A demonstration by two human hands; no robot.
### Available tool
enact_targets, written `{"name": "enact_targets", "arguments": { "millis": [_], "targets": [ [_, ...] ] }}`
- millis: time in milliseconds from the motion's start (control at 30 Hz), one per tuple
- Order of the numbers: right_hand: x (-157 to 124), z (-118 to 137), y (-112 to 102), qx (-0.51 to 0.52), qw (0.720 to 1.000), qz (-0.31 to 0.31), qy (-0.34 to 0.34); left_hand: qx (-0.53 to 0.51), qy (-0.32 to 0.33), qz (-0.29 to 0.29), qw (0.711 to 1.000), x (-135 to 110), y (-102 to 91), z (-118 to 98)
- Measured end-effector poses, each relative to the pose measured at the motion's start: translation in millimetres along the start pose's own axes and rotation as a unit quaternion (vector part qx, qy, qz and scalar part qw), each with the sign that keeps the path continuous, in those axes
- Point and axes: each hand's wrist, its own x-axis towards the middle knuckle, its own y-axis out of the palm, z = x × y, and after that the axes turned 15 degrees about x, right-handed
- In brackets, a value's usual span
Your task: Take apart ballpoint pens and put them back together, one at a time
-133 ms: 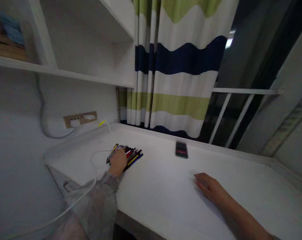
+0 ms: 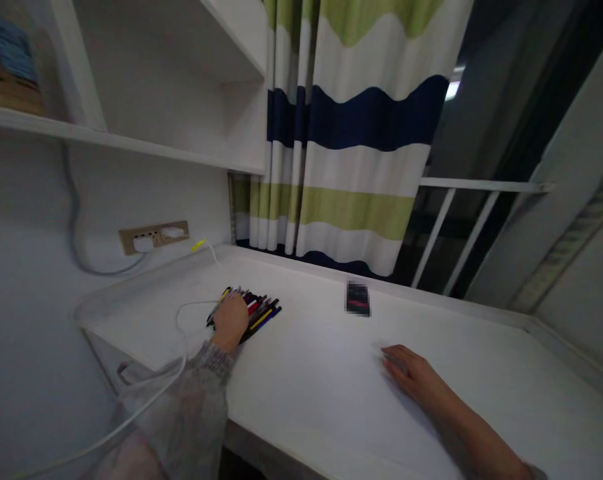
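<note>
A bundle of several coloured pens (image 2: 259, 311) lies on the white desk (image 2: 331, 373) near its far left part. My left hand (image 2: 230, 322) rests on the near end of the pens, fingers curled over them. My right hand (image 2: 407, 371) lies flat on the bare desk to the right, fingers stretched out, holding nothing. A small dark object (image 2: 358, 298) lies beyond it near the desk's back edge.
A white cable (image 2: 181, 320) loops across the desk's left side and off the front edge. A wall socket strip (image 2: 154, 237) sits on the left wall under a shelf (image 2: 131, 143). A striped curtain (image 2: 341, 133) and a white railing (image 2: 481, 187) stand behind the desk.
The view has shifted slightly; both hands stay where they were.
</note>
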Motion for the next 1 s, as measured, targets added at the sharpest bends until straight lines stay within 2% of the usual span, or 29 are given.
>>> {"name": "enact_targets", "arguments": {
  "millis": [67, 100, 167, 233, 300, 367, 433, 500, 567, 633, 733, 800, 867, 933, 1000],
  "targets": [
    [1, 4, 0, 0.009, 1.000, -0.011, 0.000, -0.017, -0.002, -0.050, 0.999, 0, -5.9, -10],
    [1, 6, -1, 0.016, 1.000, -0.018, 0.001, -0.032, 0.022, -0.073, 0.997, -2, -9.9, -18],
    [1, 13, -2, 0.041, 0.999, -0.033, 0.006, -0.111, 0.116, -0.092, 0.983, -8, -18.9, -41],
    [1, 20, -4, 0.086, 0.995, -0.052, 0.016, -0.228, 0.201, -0.084, 0.949, -20, -27.2, -70],
    [1, 26, -4, 0.147, 0.985, -0.079, 0.034, -0.339, 0.296, -0.045, 0.892, -35, -31.8, -99],
    [1, 29, -2, 0.223, 0.967, -0.110, 0.054, -0.438, 0.386, 0.035, 0.811, -51, -30.6, -126],
    [3, 29, 3, 0.319, 0.935, -0.136, 0.068, -0.530, 0.410, 0.139, 0.729, -65, -23.4, -148],
    [6, 26, 10, 0.418, 0.891, -0.153, 0.085, -0.587, 0.392, 0.208, 0.678, -75, -12.2, -163],
    [8, 22, 17, 0.487, 0.848, -0.179, 0.108, -0.600, 0.372, 0.252, 0.662, -81, 0.1, -172],
    [10, 20, 21, 0.527, 0.816, -0.197, 0.130, -0.588, 0.372, 0.299, 0.653, -84, 10.3, -175],
    [10, 19, 21, 0.546, 0.797, -0.208, 0.154, -0.590, 0.358, 0.372, 0.621, -85, 17.9, -174],
    [9, 20, 18, 0.549, 0.789, -0.220, 0.163, -0.598, 0.350, 0.415, 0.590, -85, 18.3, -172],
    [9, 20, 13, 0.556, 0.778, -0.240, 0.169, -0.597, 0.342, 0.445, 0.573, -84, 17.6, -171],
    [9, 20, 9, 0.566, 0.764, -0.257, 0.173, -0.590, 0.333, 0.455, 0.578, -82, 18.3, -171],
    [8, 18, 5, 0.574, 0.752, -0.271, 0.175, -0.580, 0.324, 0.446, 0.599, -79, 21.2, -171]
  ]
}}
